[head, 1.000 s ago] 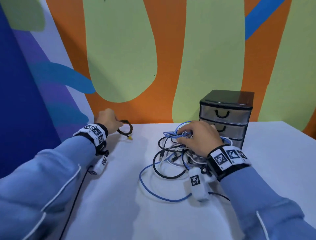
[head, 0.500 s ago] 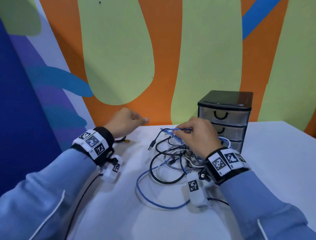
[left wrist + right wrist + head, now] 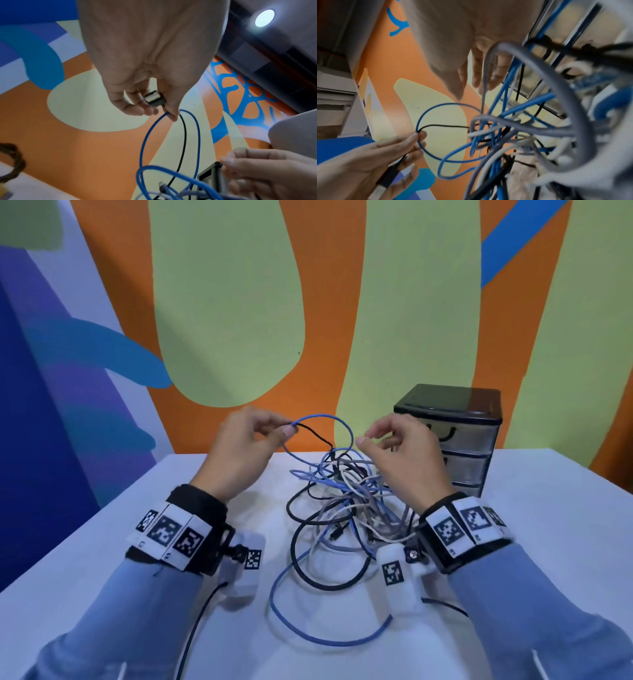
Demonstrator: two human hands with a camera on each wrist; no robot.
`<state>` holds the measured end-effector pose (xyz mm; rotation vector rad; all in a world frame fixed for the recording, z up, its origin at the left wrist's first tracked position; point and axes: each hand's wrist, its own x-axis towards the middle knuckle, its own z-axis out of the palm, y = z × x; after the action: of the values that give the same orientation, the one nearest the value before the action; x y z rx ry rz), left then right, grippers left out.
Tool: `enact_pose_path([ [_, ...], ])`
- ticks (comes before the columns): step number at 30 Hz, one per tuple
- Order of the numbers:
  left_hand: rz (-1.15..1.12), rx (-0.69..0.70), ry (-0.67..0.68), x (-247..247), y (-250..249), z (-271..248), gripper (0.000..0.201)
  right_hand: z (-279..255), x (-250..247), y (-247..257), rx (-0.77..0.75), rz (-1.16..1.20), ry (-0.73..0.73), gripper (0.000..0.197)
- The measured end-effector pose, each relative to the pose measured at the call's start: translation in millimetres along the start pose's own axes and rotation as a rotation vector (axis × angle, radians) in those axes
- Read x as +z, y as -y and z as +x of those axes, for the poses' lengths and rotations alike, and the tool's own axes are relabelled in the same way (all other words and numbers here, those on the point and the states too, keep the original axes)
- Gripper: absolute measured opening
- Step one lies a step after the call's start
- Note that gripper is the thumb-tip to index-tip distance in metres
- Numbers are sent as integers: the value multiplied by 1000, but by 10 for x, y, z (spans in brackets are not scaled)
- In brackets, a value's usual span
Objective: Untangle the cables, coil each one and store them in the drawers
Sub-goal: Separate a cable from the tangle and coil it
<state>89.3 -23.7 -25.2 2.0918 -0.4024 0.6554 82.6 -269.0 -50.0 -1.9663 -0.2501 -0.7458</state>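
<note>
A tangle of blue, black, grey and white cables (image 3: 346, 508) lies mid-table. My left hand (image 3: 289, 428) is raised above its left side and pinches a black cable (image 3: 183, 135) just behind its USB plug (image 3: 154, 98), which lies in the palm. A thin blue loop (image 3: 329, 419) hangs at the same fingertips, and the black cable runs through it. My right hand (image 3: 363, 440) hovers over the tangle's far right with loosely curled fingers and nothing visible between them. A grey cable (image 3: 485, 75) passes in front of its fingers. The three-drawer unit (image 3: 455, 440) stands behind, drawers shut.
A coiled brown cable (image 3: 12, 159) lies on the white table (image 3: 102, 559) far left, hidden by my left hand in the head view. The painted wall runs along the table's far edge. A long blue loop (image 3: 325, 642) trails toward me.
My left hand left the brown coil, swung right and up, and took the black cable's end. My right hand rose off the tangle and no longer pinches the blue cable.
</note>
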Motion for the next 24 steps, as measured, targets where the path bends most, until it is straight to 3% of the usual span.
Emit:
enact_pose_path([
  [2, -125, -47, -6, -3, 21, -34, 11, -30, 4, -1, -5, -120, 171, 5],
  [5, -363, -133, 75, 42, -6, -80, 13, -84, 12, 26, -53, -294, 424, 38],
  [8, -427, -126, 206, 78, -72, -119, 15, -114, 3, 91, -87, -208, 544, 60],
  [9, -426, -123, 245, 94, -94, -135, 15, -124, 22, 94, -111, -156, 536, 57],
  [13, -454, -129, 294, 132, -119, -167, 14, -142, 105, 117, -125, -20, 416, 17],
  [20, -581, -155, 273, 111, -105, -158, 23, -165, 133, 169, -129, 187, 368, 29],
  [24, -575, -156, 261, 33, -144, -146, 45, -125, 107, 129, -39, 180, 269, 33],
])
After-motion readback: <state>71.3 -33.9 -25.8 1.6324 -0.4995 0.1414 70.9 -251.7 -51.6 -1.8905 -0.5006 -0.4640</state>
